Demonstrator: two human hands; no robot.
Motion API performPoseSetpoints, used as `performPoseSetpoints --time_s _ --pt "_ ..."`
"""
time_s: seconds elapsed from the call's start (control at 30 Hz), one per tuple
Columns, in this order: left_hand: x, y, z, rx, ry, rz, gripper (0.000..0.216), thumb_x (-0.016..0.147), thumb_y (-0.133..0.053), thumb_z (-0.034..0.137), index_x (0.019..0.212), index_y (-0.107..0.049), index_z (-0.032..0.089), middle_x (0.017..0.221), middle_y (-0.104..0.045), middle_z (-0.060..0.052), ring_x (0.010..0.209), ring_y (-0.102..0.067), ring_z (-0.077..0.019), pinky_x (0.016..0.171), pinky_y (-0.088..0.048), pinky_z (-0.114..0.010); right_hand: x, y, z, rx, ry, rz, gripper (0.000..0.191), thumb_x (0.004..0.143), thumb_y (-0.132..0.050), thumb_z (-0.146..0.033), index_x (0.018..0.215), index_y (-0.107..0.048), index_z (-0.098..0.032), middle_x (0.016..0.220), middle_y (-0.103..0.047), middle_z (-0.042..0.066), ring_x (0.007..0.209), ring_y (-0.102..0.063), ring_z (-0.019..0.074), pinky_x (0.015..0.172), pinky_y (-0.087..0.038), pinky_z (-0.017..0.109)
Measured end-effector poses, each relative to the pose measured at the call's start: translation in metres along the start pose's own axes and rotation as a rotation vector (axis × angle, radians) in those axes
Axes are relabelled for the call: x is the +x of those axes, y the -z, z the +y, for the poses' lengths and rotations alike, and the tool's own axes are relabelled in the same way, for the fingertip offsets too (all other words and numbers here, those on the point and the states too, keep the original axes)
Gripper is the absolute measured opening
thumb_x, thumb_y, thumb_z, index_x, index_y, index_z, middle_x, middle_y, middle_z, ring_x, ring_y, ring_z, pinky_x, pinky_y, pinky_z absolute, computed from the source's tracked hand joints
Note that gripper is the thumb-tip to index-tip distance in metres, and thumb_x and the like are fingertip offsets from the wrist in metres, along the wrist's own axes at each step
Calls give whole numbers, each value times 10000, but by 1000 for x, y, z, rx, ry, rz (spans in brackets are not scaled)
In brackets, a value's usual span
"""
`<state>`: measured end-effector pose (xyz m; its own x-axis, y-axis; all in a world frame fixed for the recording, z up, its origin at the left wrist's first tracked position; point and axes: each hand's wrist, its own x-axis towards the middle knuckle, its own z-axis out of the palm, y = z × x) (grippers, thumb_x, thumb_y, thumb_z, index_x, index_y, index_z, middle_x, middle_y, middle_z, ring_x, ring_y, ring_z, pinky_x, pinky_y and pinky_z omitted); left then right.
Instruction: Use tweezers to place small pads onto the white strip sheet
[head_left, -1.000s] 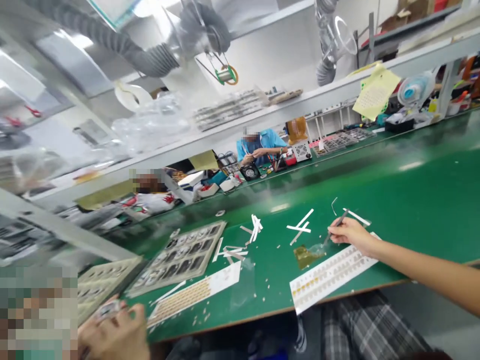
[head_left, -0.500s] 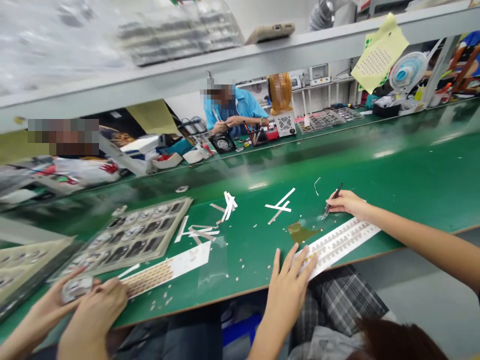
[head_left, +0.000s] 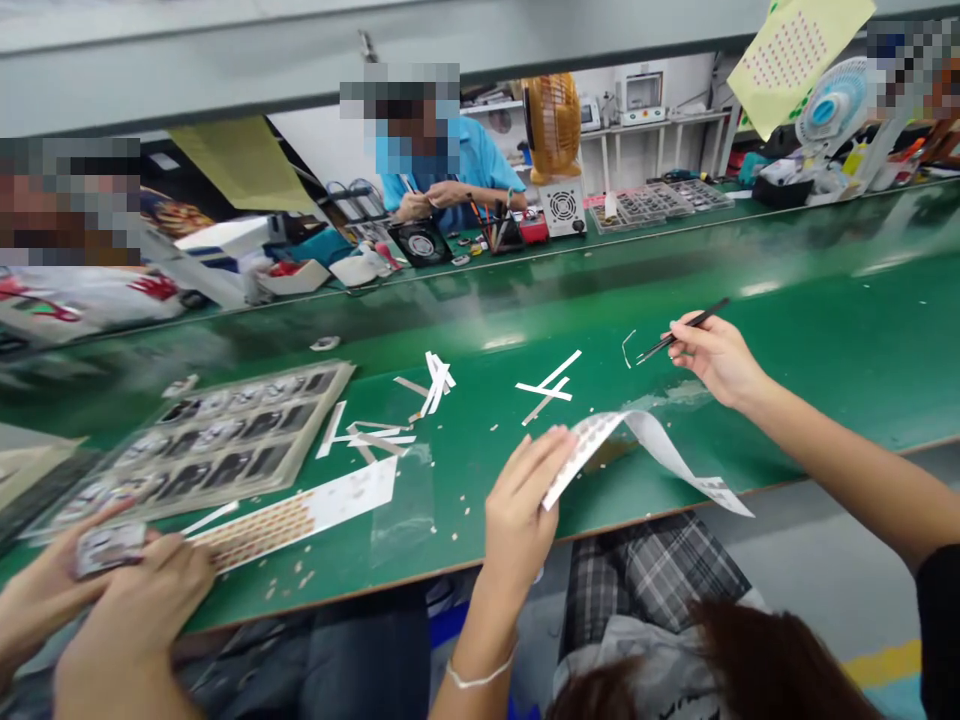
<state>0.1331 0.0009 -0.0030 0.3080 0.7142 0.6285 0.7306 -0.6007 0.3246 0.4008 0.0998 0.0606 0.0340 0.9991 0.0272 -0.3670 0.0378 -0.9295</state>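
Observation:
My left hand (head_left: 529, 485) is closed on the left end of a white label sheet (head_left: 649, 440) with rows of small pieces. The sheet is raised off the table and curls, its far end hanging near the table edge. Between the fingers of my right hand (head_left: 716, 360) is a pair of dark tweezers (head_left: 686, 328), tips pointing down left. Close to the tips lies a thin white strand (head_left: 626, 348). A brownish film piece (head_left: 606, 452) on the green table is partly hidden behind the sheet.
Left of me, a co-worker's hands (head_left: 142, 600) hold a small metallic part beside a sheet of orange pieces (head_left: 262, 530). A tray of parts (head_left: 247, 440) and scattered white paper strips (head_left: 439, 385) lie on the green table (head_left: 810, 370). A person in blue (head_left: 487, 160) works opposite.
My left hand has lifted the label sheet off the table, and it now bends. My right hand has moved slightly up and right with the tweezers. The view has shifted downward.

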Motion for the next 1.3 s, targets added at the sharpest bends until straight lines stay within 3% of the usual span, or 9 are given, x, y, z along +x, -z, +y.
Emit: performPoseSetpoints --time_s 0.17,0.33,0.57,0.7,0.83,0.97,1.3 --pt "-18 -9 -9 17 -121 -265 564 765 -385 28 1200 -533 355 1279 -555 14 1235 -456 -172 1048 -375 -469 -13 5 2 6 -70 -5 280 588 -794 -260 726 -564 -181 716 -648 -14 565 -565 74 510 -437 189" --pt "-21 -6 -3 80 -173 -351 497 760 -426 60 1160 -563 322 1287 -548 2 1244 -437 -215 1047 -348 -533 -25 5 9 12 -156 -31 268 610 -784 -256 753 -571 -180 751 -660 3 609 -578 88 545 -450 202" --pt "-19 -17 20 153 -93 -300 301 848 -490 277 1136 -576 266 1218 -594 -41 1187 -487 -238 1003 -397 -516 -39 10 -4 47 -228 -50 230 624 -797 -231 740 -602 -190 729 -665 -2 580 -567 71 516 -460 168" --pt "-18 -24 31 171 -9 -257 352 830 -505 475 1115 -582 282 1245 -576 -33 1175 -486 -245 1005 -388 -518 -36 6 12 9 -268 -44 212 605 -818 -223 735 -658 -179 763 -685 20 627 -603 83 591 -514 176" --pt "-18 -27 35 174 51 -236 348 836 -488 474 1119 -578 291 1347 -489 -52 1191 -467 -243 1018 -362 -517 -24 -13 45 -39 -256 -49 261 528 -853 -233 707 -671 -177 784 -698 35 738 -647 137 716 -547 241" --pt "-21 -28 38 157 86 -239 324 844 -479 443 1120 -575 302 1345 -488 -40 1211 -444 -235 1043 -325 -512 -14 -26 69 -64 -204 -21 311 498 -863 -293 708 -665 -178 734 -687 17 682 -641 142 703 -555 286" --pt "-24 -28 39 107 131 -265 365 840 -464 488 1152 -548 319 1327 -492 4 1246 -389 -197 1097 -244 -476 -30 -19 75 -129 -134 5 321 494 -875 -312 707 -666 -194 677 -686 -12 600 -603 96 589 -514 190"
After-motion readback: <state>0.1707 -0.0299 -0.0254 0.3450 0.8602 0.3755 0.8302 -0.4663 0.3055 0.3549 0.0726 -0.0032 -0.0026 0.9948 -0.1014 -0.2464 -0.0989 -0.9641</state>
